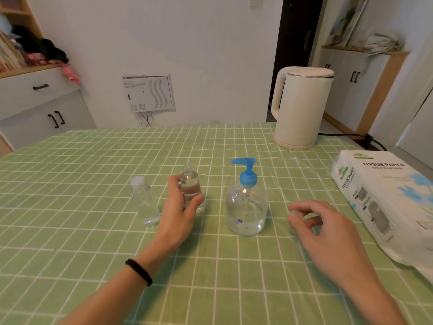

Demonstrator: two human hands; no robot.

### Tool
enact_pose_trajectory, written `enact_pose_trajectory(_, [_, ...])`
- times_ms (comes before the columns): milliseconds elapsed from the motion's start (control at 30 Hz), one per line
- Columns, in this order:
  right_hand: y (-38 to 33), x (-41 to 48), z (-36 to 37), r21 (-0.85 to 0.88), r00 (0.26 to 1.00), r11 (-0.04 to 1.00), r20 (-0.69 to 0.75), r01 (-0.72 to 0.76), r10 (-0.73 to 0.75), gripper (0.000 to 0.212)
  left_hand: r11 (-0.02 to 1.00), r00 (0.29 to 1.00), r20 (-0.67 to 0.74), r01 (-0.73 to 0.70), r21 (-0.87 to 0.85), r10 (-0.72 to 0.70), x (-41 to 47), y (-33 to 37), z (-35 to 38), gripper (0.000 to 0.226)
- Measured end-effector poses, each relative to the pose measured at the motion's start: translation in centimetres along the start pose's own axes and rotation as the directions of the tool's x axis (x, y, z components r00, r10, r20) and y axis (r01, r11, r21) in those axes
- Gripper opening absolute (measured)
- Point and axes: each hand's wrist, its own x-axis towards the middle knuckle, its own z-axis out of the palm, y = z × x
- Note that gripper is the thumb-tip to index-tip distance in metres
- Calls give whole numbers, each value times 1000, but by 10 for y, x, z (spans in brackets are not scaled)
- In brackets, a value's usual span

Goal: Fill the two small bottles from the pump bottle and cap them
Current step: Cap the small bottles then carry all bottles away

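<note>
A clear pump bottle [246, 207] with a blue pump head stands on the green checked tablecloth, partly filled with clear liquid. Left of it, my left hand [180, 212] grips an uncapped small clear bottle [190, 184] that stands upright and holds liquid. Further left stands a second small bottle [144, 202] with a clear cap on it. Right of the pump bottle, my right hand [328, 228] pinches a small clear cap [296, 213] between thumb and fingertips, just above the cloth.
A cream electric kettle [302, 106] stands at the back right, its cord running off the table. A white pack of tissue paper [386, 195] lies along the right edge. The tablecloth [93, 184] covers the whole table.
</note>
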Motion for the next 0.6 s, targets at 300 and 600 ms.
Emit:
enact_pose_trajectory(300, [-23,-12,7,266,988,955,54,128,-148,19,974,989,98,-87,-207,109,-56,8,-19,51])
enact_pose_trajectory(600, [-41,-27,16,509,954,845,136,164,-268,28,957,979,170,-62,-283,113,-83,10,-17,52])
